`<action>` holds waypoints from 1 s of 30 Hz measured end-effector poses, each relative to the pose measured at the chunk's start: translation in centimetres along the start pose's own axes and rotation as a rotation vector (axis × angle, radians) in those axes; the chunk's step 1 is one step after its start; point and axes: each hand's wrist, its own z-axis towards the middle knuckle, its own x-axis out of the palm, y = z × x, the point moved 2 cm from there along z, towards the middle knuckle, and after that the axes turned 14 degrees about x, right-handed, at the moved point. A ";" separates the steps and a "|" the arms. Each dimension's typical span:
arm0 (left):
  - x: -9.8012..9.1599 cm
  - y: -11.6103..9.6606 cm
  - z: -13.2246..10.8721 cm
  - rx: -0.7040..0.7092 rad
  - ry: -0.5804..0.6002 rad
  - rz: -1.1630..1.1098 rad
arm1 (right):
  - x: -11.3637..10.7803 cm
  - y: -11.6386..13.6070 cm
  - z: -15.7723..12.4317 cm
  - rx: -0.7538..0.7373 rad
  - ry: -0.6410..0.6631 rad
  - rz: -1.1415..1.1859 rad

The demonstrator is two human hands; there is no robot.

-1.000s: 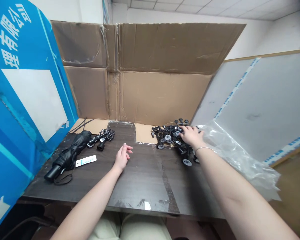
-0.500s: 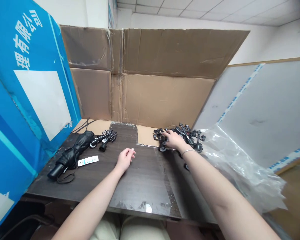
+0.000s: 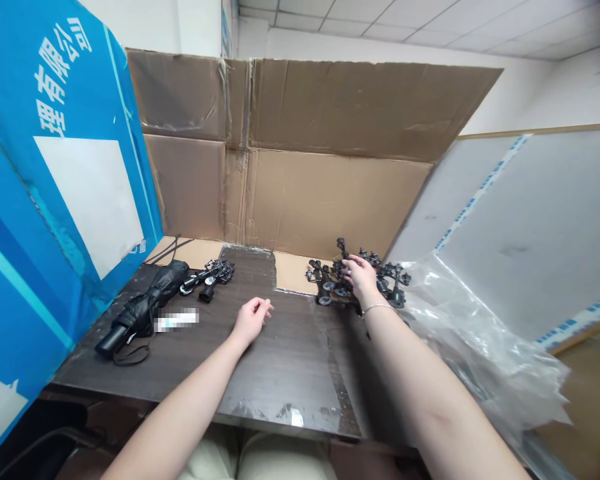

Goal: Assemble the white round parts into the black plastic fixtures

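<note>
Our right hand [image 3: 361, 280] is down on a heap of black plastic parts with small wheels [image 3: 325, 283], near the back of the desk [image 3: 290, 380], its fingers curled over them. We cannot tell whether that grip is clenched on a piece. Our left hand [image 3: 251, 321] rests loosely open on the desk, holding nothing, well apart from the heap.

A crumpled clear plastic bag [image 3: 480, 353] bulges just right of the heap and spills past the desk edge. An opened cardboard carton [image 3: 320, 193] stands upright behind the desk, its flaps raised. Further left lie a smaller cluster of black parts [image 3: 207, 280], a folded black umbrella [image 3: 143, 310] and a blurred white strip [image 3: 176, 320]. A blue printed board [image 3: 65, 167] closes off the left side.
</note>
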 end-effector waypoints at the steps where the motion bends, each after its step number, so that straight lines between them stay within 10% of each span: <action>1: 0.0 0.1 0.0 0.001 0.002 0.003 | 0.3 0.2 -0.3 0.021 -0.009 0.048; 8: 0.1 0.2 0.0 0.014 0.019 0.008 | 4.2 1.6 -7.4 0.331 0.359 0.653; 15: 0.2 -0.5 -0.2 0.196 -0.003 -0.117 | 7.5 0.9 -16.4 0.526 0.732 0.713; 30: 0.4 0.1 -0.3 0.342 0.154 0.124 | 7.8 -0.5 -18.4 0.443 0.781 0.637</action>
